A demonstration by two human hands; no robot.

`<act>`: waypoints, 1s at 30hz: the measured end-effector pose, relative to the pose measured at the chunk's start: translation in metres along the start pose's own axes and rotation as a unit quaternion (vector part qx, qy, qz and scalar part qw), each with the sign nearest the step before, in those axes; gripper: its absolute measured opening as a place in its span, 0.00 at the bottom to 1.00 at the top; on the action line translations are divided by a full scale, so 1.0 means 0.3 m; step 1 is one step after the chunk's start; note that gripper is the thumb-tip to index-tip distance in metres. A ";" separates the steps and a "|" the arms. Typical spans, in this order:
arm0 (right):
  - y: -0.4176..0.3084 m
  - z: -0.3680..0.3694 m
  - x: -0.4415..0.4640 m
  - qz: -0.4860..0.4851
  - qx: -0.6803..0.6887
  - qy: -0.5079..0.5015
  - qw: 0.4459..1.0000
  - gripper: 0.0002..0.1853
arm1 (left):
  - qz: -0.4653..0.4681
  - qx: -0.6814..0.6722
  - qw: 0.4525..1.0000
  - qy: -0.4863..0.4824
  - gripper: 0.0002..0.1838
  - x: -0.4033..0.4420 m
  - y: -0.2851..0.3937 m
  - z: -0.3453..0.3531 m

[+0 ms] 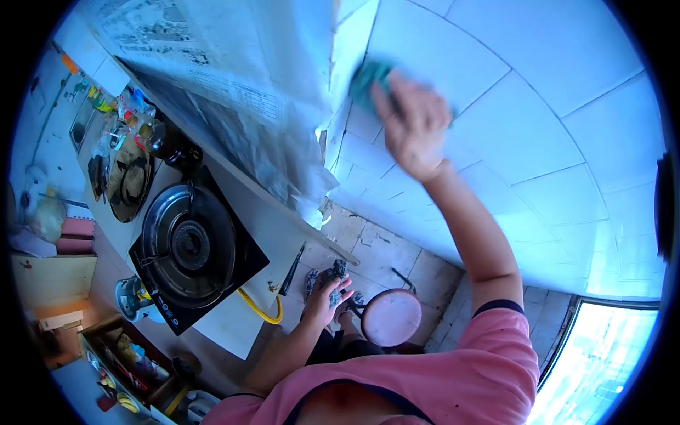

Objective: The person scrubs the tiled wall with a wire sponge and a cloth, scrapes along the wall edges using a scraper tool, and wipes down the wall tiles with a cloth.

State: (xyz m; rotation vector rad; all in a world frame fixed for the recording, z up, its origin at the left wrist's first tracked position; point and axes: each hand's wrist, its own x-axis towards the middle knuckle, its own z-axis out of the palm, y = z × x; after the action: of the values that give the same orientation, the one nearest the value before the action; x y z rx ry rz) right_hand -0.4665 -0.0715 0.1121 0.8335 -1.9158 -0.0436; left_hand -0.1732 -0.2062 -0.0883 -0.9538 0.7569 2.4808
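My right hand (413, 124) is raised against the tiled wall (538, 127), blurred by motion, with a green cloth (372, 83) under its fingers. The cloth touches the tiles near the wall's corner. Low in the middle, my left hand (327, 297) is closed around a dark grey, crumpled thing (334, 278) that I cannot identify. A round pinkish stool seat (391, 317) is just to the right of my left hand.
A gas stove (190, 244) with a yellow hose (269, 312) stands on the counter (283, 244) at left. Bottles and a tray (131, 180) lie beyond it. A plastic-like sheet (241, 92) hangs above the counter. A bright window (602, 354) is at lower right.
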 end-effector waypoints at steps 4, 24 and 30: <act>-0.033 0.017 0.230 0.112 0.275 0.219 0.929 0.30 | -0.021 0.018 1.000 -0.003 0.20 0.015 -0.023 0.001; -0.439 0.228 -0.247 0.262 0.561 0.069 0.783 0.27 | -0.036 0.047 0.997 0.053 0.22 0.075 -0.048 -0.140; -0.646 0.401 -0.716 0.395 0.498 -0.049 0.770 0.25 | -0.053 0.091 0.993 0.050 0.19 0.065 -0.047 -0.157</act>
State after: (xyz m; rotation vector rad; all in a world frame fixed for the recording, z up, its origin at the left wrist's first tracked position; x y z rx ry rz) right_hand -0.4059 -0.1359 -0.1885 0.5681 -2.2013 1.5866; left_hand -0.1563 -0.2206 -0.1364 -1.0277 0.9213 2.2442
